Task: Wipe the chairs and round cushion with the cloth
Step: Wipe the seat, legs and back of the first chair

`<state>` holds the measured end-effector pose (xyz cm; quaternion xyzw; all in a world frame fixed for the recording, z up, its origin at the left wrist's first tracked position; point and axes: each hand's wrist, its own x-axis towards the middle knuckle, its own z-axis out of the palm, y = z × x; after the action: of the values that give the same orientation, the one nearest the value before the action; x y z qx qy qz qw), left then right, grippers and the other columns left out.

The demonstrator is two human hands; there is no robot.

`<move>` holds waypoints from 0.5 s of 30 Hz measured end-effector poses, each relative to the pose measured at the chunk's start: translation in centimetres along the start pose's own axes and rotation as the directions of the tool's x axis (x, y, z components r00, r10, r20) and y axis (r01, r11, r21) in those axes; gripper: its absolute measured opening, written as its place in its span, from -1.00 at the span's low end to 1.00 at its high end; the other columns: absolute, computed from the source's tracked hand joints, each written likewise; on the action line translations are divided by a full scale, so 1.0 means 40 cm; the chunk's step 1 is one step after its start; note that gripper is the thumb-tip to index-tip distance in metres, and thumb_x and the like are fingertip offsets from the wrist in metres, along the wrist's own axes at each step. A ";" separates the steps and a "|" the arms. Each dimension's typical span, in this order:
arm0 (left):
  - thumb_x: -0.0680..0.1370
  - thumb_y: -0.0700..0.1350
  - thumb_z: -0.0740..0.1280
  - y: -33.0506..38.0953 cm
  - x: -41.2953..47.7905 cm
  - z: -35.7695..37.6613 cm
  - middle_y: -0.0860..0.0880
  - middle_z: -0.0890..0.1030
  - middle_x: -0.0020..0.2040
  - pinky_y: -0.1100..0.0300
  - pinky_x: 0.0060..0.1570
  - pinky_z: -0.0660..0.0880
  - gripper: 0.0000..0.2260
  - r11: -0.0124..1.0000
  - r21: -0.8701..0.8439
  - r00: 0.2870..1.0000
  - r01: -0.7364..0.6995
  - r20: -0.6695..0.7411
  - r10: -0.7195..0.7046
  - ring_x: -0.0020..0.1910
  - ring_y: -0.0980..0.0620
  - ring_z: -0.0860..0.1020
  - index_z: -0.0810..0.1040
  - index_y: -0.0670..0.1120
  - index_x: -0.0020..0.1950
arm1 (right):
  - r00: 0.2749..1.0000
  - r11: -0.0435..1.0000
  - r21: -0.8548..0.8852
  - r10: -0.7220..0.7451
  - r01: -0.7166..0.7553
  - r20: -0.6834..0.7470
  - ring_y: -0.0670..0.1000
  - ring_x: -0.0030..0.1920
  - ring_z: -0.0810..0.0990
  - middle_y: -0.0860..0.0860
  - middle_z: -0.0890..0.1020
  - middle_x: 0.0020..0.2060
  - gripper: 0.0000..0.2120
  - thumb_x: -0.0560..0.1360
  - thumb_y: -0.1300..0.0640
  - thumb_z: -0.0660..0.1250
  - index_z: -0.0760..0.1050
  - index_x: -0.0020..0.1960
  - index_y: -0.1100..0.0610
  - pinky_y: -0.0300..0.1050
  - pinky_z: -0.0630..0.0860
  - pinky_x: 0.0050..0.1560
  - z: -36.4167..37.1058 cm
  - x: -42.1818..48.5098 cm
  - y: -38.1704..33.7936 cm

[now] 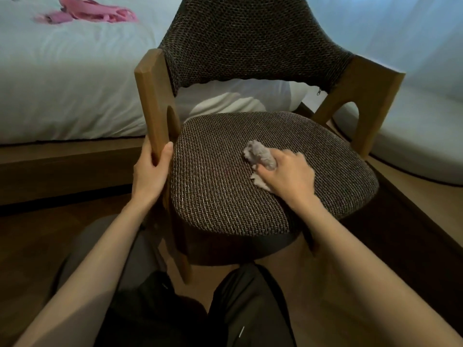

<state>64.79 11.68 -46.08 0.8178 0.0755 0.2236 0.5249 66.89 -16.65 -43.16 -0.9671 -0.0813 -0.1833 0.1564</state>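
chair (pixel 220 191): dark woven seat and back, wooden arms, open side facing the camera.
cloth (pixel 259 155): pale grey, bunched, on the chair's seat, right of its centre.
right hand (pixel 288 175): fingers curled round the cloth, holding it down on the seat.
left hand (pixel 150 171): fingers and thumb wrapped round the front end of the chair's arm on the person's left.
bed (pixel 62 83): white, just behind the chair.
pink fabric (pixel 97 12): on the bed, behind and left of the chair.
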 end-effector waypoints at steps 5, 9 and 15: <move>0.61 0.09 0.21 0.028 -0.034 -0.016 0.03 0.50 0.31 0.17 0.22 0.35 -0.49 0.989 0.123 0.996 -0.078 -0.033 0.083 0.24 0.07 0.46 0.14 0.10 0.54 | 0.990 0.990 -0.067 0.123 -0.127 -0.064 0.16 0.05 0.50 0.09 0.60 0.09 -0.63 0.51 -0.11 0.22 0.51 0.23 0.04 0.03 0.37 0.07 -0.020 0.001 0.079; 0.62 -0.01 0.23 0.048 -0.061 -0.024 -0.03 0.49 0.34 0.20 0.20 0.36 -0.45 0.976 0.197 0.994 -0.092 -0.044 0.103 0.26 -0.02 0.49 0.08 0.10 0.56 | 0.995 0.990 0.110 0.095 -0.089 -0.044 0.07 -0.13 0.55 0.05 0.64 -0.12 -0.80 0.48 0.03 0.28 0.56 0.02 0.10 -0.06 0.37 -0.07 0.010 -0.025 -0.063; 0.56 -0.09 0.30 0.087 -0.130 0.007 -0.16 0.31 0.34 0.12 0.25 0.31 -0.33 0.926 0.372 0.984 -0.069 -0.125 0.124 0.27 -0.09 0.36 0.01 0.06 0.57 | 0.999 0.975 0.222 -0.024 0.029 -0.026 0.10 -0.11 0.57 0.03 0.62 -0.09 -0.75 0.48 -0.04 0.28 0.55 0.07 0.07 -0.04 0.41 -0.09 0.039 -0.071 -0.217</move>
<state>59.93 8.06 -44.57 0.8855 0.1136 0.2904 0.3445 62.93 -8.28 -43.28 -0.9402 -0.1124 -0.1864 0.2622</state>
